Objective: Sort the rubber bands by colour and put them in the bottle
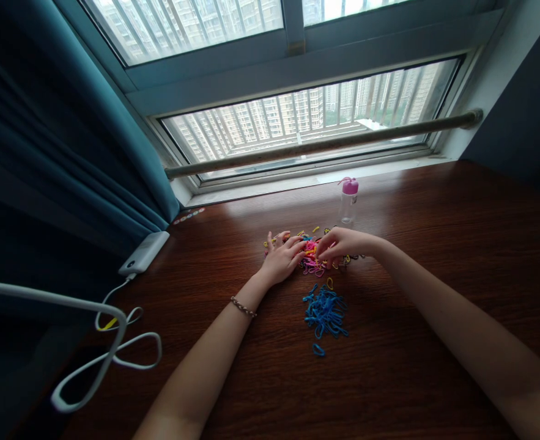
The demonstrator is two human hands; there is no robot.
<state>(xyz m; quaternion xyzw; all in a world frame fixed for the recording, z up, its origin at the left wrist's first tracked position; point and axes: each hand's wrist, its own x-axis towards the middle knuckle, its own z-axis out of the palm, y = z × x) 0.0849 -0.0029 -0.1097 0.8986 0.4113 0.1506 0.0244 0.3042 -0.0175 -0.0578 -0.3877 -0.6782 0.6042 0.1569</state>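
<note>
A mixed heap of small elastic hair ties point(314, 266), pink, yellow and dark, lies on the brown table between my hands. My left hand point(282, 259) rests flat at the heap's left side, fingers spread, the tips touching the bands. From the right, my right hand point(340, 244) reaches into the heap with its fingers bent down and drawn together; whatever is between the tips is hidden. Nearer to me sits a separate pile of blue hair ties point(325, 310), with one loose blue hair tie point(318, 349) in front and a yellow hair tie point(329, 283) just behind.
A clear bottle with a pink lid point(348, 201) stands behind the heap. At the left edge are a white power bank point(144, 253) with its cable point(136, 365) and a blue curtain point(127, 140). The window point(297, 122) and a rail point(315, 146) border the table's back.
</note>
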